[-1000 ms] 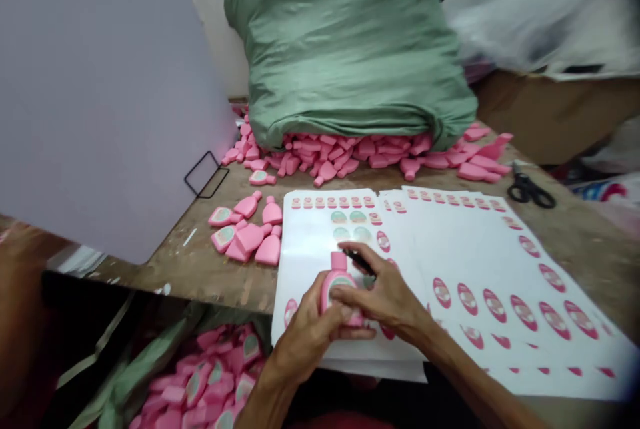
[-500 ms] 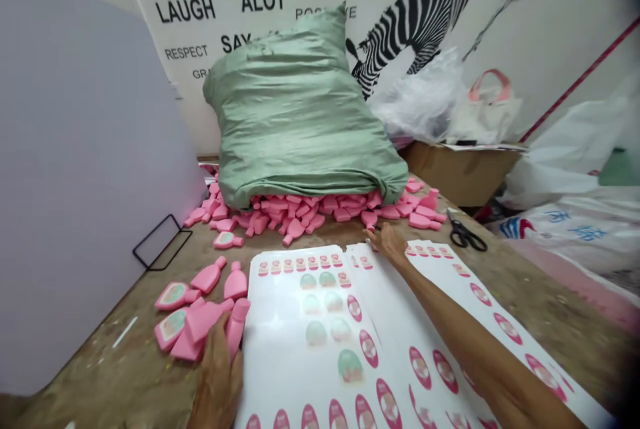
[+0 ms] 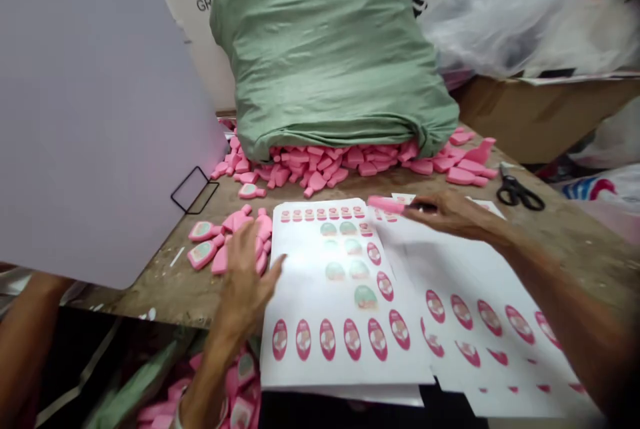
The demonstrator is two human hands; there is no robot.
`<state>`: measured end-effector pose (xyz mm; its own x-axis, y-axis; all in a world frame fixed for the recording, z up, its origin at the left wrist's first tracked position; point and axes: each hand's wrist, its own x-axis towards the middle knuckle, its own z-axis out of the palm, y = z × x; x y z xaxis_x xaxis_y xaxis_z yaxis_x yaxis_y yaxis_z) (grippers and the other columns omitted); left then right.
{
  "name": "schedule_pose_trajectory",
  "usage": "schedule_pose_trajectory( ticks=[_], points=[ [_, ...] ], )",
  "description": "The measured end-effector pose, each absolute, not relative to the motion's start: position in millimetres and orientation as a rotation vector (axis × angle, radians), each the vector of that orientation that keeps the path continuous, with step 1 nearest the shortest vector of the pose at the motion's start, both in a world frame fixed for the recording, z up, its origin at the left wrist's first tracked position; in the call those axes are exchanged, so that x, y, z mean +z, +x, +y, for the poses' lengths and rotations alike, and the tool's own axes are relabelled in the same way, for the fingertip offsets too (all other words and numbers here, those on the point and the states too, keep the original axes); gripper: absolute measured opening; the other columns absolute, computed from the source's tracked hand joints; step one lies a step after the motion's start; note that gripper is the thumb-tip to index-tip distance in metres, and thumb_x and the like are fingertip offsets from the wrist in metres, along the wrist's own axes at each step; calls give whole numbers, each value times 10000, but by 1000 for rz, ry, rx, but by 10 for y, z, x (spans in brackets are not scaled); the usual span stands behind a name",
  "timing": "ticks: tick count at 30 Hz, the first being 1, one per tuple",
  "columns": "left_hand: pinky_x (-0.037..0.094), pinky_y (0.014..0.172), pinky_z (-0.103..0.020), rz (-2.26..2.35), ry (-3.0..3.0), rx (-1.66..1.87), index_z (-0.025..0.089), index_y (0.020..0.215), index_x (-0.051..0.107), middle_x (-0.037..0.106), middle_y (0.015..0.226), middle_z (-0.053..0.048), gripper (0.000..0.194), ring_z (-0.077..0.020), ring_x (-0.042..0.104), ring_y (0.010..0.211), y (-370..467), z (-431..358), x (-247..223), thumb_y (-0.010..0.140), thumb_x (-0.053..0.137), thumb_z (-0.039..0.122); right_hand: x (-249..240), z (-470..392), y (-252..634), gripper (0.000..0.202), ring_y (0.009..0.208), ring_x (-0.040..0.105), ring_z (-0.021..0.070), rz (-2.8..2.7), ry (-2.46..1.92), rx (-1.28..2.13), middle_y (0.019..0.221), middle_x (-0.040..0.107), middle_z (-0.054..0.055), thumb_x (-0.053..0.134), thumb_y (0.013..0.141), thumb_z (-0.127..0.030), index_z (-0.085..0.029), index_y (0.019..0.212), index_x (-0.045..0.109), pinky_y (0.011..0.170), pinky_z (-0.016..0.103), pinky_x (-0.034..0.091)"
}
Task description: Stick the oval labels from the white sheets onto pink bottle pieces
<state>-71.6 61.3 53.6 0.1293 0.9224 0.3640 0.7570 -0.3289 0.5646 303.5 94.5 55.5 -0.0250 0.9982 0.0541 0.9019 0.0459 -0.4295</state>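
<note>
My right hand (image 3: 453, 212) is closed over the sheets' far edge, gripping a small pink bottle-shaped piece (image 3: 384, 204). A slim dark object (image 3: 423, 208) shows at the same fingers; its kind is unclear. My left hand (image 3: 244, 286) is open, fingers apart and slightly blurred, by the left edge of a white sticker sheet (image 3: 295, 292). That sheet carries pink oval and pale green stickers. Behind the left fingers lies a small group of pink bottle-shaped pieces (image 3: 234, 219), a few with green labels. A second sticker sheet (image 3: 415, 262) lies under my right forearm.
A large green sack (image 3: 330, 62) sits on a heap of pink pieces (image 3: 320, 166) at the back. Black scissors (image 3: 520, 192) lie on the right. A pale panel (image 3: 100, 116) and a black wire stand (image 3: 195, 199) are left. Another person's arm (image 3: 30, 336) shows lower left.
My right hand has lifted from the table by the heap and come nearer with a pink piece. My left hand has let go of the pink pieces and opened. The view has tilted down.
</note>
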Motion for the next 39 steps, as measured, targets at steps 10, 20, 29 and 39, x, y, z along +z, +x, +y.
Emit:
schedule_pose_trajectory(
  ticks=[10, 20, 29, 39],
  points=[
    [418, 480, -210, 830, 1250, 530, 112, 1011, 654, 667, 759, -70, 363, -137, 599, 575, -5, -10, 381, 847, 536, 413, 548, 3, 2133, 294, 604, 521, 123, -2018, -1409, 1141, 696, 614, -14, 480, 871, -446, -204, 859, 646, 556, 245, 403],
    [535, 709, -292, 935, 840, 750, 120, 1102, 573, 680, 908, -109, 433, -202, 679, 794, 57, -81, 206, 785, 641, 406, -175, -211, 2046, 158, 772, 560, 196, -1982, -1691, 79, 824, 657, 56, 479, 905, -305, -185, 863, 573, 716, 343, 352],
    [555, 649, -301, 968, 1025, 702, 139, 1165, 515, 634, 852, -74, 447, -215, 694, 744, 225, -65, 92, 832, 556, 434, -196, -232, 2041, 154, 738, 533, 183, -2031, -1692, 28, 757, 636, 47, 481, 901, -259, -186, 810, 582, 698, 328, 323],
    [531, 627, -258, 947, 1058, 649, 173, 1199, 487, 640, 920, -87, 420, -199, 697, 743, 194, -54, 74, 860, 516, 420, -250, -220, 1994, 144, 727, 541, 201, -1978, -1679, -18, 759, 644, 55, 559, 857, -316, -176, 829, 579, 688, 338, 343]
  ],
)
